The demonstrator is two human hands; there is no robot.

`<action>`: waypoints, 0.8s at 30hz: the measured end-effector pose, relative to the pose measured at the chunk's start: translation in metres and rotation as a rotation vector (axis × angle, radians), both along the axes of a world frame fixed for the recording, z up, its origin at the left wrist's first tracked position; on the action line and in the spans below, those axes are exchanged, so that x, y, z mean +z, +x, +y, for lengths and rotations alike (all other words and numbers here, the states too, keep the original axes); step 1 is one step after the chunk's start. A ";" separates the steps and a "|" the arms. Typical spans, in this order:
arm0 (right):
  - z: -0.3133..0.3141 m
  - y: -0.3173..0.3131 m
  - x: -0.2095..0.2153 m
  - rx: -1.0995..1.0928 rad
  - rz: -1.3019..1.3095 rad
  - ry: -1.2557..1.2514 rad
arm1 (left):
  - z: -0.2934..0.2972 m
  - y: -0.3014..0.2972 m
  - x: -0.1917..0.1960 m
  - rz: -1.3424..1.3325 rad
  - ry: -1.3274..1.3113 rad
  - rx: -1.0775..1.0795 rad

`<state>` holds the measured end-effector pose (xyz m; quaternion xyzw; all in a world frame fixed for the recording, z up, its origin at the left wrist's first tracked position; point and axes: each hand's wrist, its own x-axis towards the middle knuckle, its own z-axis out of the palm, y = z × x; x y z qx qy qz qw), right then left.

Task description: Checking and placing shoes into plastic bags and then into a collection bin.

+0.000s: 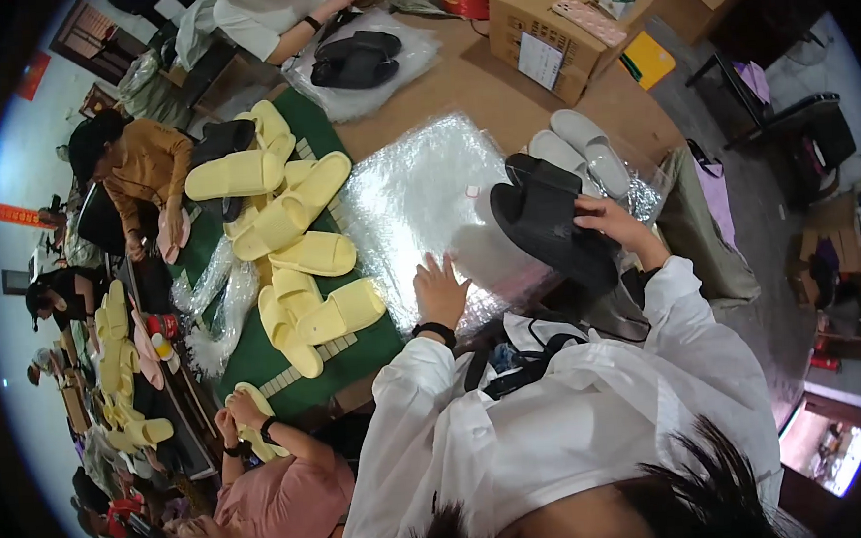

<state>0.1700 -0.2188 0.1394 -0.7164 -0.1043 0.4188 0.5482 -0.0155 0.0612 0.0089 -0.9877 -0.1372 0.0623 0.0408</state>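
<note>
My right hand (617, 226) grips a pair of black slide slippers (553, 224), with its fingers closed over the edge. The slippers are tilted above the right side of a stack of shiny clear plastic bags (421, 186). On the near part of that stack lies my left hand (441, 294), its fingers spread and nothing in it. A small pale label (472, 191) shows on the top bag. Just beyond the black pair rests a pair of light grey slippers (596, 152).
Many yellow slippers (294, 218) are heaped on a green mat (357, 357) at the left. A cardboard box (534, 31) stands at the far right of the table. Across from me, black slippers (359, 61) lie on plastic near a co-worker. Another co-worker in pink (292, 494) sits at my left.
</note>
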 end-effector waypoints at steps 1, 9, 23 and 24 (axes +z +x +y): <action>-0.009 -0.003 -0.007 -0.009 0.001 -0.003 | 0.003 -0.002 -0.003 0.001 -0.003 -0.009; -0.029 -0.032 -0.037 0.170 0.019 0.008 | 0.002 -0.010 0.008 -0.105 -0.126 -0.288; 0.022 -0.033 -0.001 0.540 0.204 0.059 | 0.042 0.011 -0.002 -0.495 -0.663 -0.012; 0.022 -0.034 -0.001 0.486 0.252 0.047 | 0.042 0.017 0.011 -0.476 -0.570 0.030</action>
